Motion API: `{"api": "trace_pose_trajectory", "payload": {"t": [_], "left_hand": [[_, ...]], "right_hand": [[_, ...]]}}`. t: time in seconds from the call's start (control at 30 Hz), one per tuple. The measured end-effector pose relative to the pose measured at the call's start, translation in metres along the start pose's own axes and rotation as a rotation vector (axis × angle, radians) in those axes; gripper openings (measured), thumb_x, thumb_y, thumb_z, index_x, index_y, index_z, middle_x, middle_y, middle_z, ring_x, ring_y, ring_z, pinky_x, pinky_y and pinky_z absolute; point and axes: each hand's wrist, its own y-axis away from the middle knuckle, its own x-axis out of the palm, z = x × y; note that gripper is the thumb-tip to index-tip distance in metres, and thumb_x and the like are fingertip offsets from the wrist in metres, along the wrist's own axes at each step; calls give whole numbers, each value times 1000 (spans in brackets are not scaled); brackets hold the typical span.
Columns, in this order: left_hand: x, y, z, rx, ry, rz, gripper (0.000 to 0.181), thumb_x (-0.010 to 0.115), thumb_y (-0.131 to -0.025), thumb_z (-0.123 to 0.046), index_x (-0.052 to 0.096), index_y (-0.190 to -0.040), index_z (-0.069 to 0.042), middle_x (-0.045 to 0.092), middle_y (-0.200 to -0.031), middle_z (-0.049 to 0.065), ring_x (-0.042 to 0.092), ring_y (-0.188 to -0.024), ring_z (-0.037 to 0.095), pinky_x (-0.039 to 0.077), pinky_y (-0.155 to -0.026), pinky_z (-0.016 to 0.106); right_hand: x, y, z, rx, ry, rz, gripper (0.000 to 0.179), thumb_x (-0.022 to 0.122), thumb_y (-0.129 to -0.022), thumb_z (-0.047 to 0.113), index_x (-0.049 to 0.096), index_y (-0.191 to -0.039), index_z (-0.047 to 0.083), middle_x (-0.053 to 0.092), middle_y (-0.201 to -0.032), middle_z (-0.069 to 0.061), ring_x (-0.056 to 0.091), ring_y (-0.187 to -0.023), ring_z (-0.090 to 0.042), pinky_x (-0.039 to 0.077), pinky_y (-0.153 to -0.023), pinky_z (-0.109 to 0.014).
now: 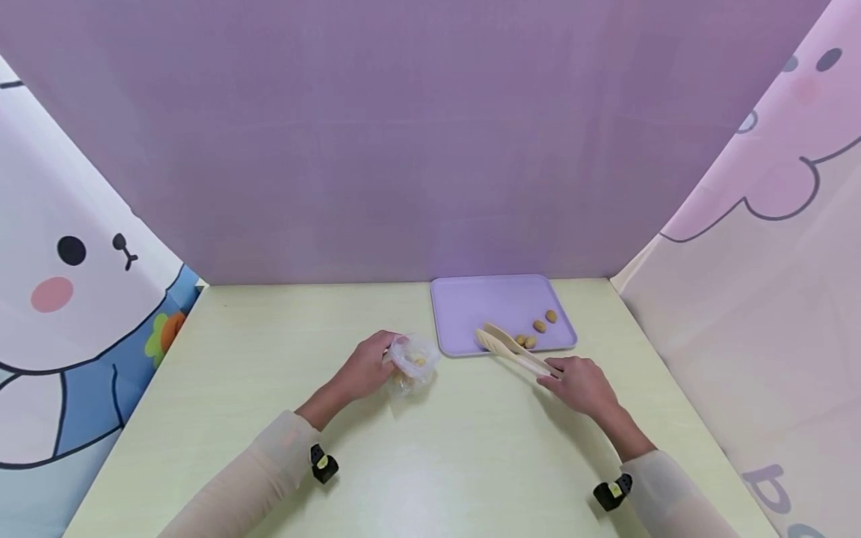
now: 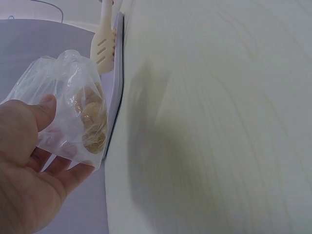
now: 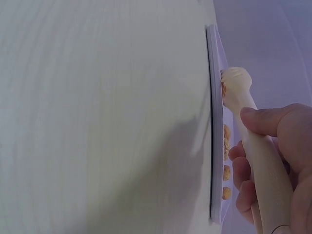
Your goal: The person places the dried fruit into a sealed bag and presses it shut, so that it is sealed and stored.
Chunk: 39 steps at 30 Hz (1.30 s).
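Note:
My left hand (image 1: 368,366) pinches a clear plastic bag (image 1: 412,366) by its side, thumb in front and fingers behind. Several brown, walnut-like nuts (image 2: 92,119) show through the bag's wall. In my right hand (image 1: 580,385) is a pair of cream-coloured tongs (image 1: 514,350), gripped along the handles with the thumb on top. The slotted tong heads (image 2: 102,51) are over the near edge of the purple tray (image 1: 480,299). More of the nuts (image 1: 539,326) lie at the tray's right side, and a brown piece (image 3: 224,91) shows right at the tong tips in the right wrist view.
The tray stands at the back of a pale wood-grain table (image 1: 282,314), against a purple backdrop (image 1: 377,149). Printed cartoon cloths (image 1: 74,336) hang on both sides. A small black device (image 1: 324,465) is strapped at each wrist.

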Motion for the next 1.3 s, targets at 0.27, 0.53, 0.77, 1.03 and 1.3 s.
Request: {"api": "trace_pose_trajectory", "payload": {"t": [0.27, 0.53, 0.77, 1.03, 1.3], "left_hand": [[0, 1, 0, 0, -8, -8, 37, 65, -91, 2, 63, -128, -2, 65, -127, 14, 62, -122, 30, 54, -104, 47], [0, 2, 0, -6, -8, -5, 36, 65, -92, 2, 64, -128, -2, 65, -128, 13, 62, -122, 29, 54, -104, 46], [0, 2, 0, 3, -6, -3, 37, 65, -92, 2, 63, -128, -2, 65, -128, 14, 62, -123, 29, 54, -104, 47], [0, 3, 2, 7, -9, -5, 36, 66, -93, 0, 63, -129, -2, 65, -128, 14, 62, -122, 29, 54, -104, 47], [1, 1, 2, 12, -11, -3, 36, 65, -93, 0, 63, -129, -2, 65, -128, 14, 62, -123, 29, 54, -104, 47]], "right_hand": [[-1, 0, 1, 22, 22, -2, 37, 74, -91, 34, 75, -122, 14, 56, -60, 2, 52, -62, -19, 43, -53, -35], [0, -1, 1, -5, 2, -43, 23, 73, -91, 33, 78, -107, 17, 46, -55, 6, 44, -56, -16, 34, -50, -30], [-2, -1, 5, -24, -7, -76, 34, 75, -90, 32, 77, -118, 13, 51, -56, 4, 46, -58, -17, 35, -50, -31], [-3, -3, 10, -55, 5, -100, 39, 75, -89, 32, 75, -122, 12, 66, -63, 0, 52, -62, -19, 40, -53, -34], [-5, -4, 14, -58, -73, -119, 32, 77, -89, 29, 78, -116, 13, 60, -60, 4, 45, -58, -15, 35, -51, -30]]}}
